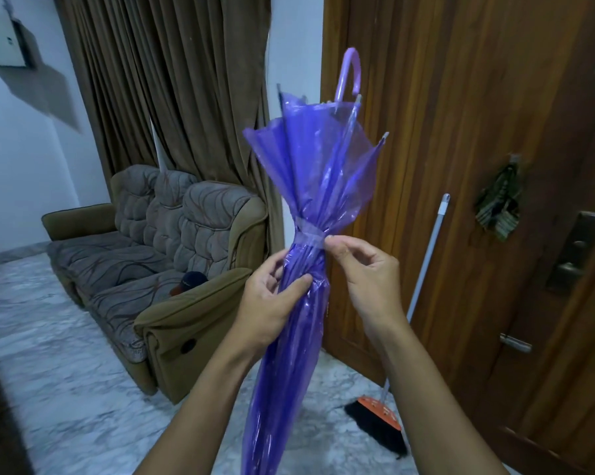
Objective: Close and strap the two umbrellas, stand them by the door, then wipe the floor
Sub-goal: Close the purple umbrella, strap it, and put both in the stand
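Note:
A closed purple see-through umbrella is held upright in front of me, its curved lilac handle at the top. A pale strap is wound around its folded canopy. My left hand grips the canopy just below the strap. My right hand pinches the strap's end on the right side. The umbrella's tip runs out of view at the bottom. Only one umbrella is in view.
A wooden door stands at the right with a cloth hanging on it. A broom leans against the door, its head on the marble floor. A sofa stands at the left before brown curtains.

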Available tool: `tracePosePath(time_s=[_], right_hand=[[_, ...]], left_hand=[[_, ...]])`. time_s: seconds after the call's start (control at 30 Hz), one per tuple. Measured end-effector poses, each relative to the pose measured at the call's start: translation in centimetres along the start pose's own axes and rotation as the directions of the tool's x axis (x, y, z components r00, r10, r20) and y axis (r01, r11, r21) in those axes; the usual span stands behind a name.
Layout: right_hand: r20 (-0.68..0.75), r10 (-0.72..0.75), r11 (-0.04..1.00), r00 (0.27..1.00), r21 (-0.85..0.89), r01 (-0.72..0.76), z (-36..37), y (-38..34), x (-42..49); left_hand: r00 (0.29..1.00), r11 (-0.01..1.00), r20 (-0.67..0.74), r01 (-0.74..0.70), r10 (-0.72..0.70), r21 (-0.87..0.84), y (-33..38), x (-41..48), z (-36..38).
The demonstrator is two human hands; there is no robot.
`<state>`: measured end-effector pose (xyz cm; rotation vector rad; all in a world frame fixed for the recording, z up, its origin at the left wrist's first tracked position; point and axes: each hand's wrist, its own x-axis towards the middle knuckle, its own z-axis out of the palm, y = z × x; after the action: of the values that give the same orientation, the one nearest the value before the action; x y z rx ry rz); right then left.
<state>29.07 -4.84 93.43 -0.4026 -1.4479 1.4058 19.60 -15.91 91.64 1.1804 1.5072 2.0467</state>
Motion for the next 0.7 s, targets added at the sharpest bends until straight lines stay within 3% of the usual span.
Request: tracePosePath(time_s=[0.1,0.17,0.27,0.4,0.57,0.7], right_hand=[[-0.083,0.194,0.971,0.977,0.161,-0.179,-1.3,0.9,-0.3],[-0.051,0.18,0.97,0.982,0.177,-0.168,-1.4,0.5,-0.7],[-0.027,0.018,0.985,0.999,0.172,-0.013,-0.3,-1.0,-0.4],[-0.022,-0.162,0.987,0.987,-0.012,0.162,0.6,-0.8,0.7],[0.009,-0.062,0.996,0.998,-0.066,0.063,0.8,1.8,0.2],[0.026,-0.084,0.985,0.996,-0.151,0.087,1.0,2.5,0.4]], left_hand=[[0.999,0.985,0.038,-0.012,0.018,-0.17,0.5,0.0,-0.4],[0.996,0.983,0.06,-0.056,0.068,-0.177,1.0,0.5,-0.5],[0.992,0.994,0.086,-0.089,0.094,-0.063,1.4,1.3,-0.5],[0.99,0.95,0.102,-0.12,0.095,0.286,0.5,2.0,-0.8],[0.997,0.923,0.052,-0.077,0.062,0.378,-1.3,2.1,-0.6],[0.997,0.923,0.043,-0.077,0.066,0.376,-2.1,1.7,-0.4]])
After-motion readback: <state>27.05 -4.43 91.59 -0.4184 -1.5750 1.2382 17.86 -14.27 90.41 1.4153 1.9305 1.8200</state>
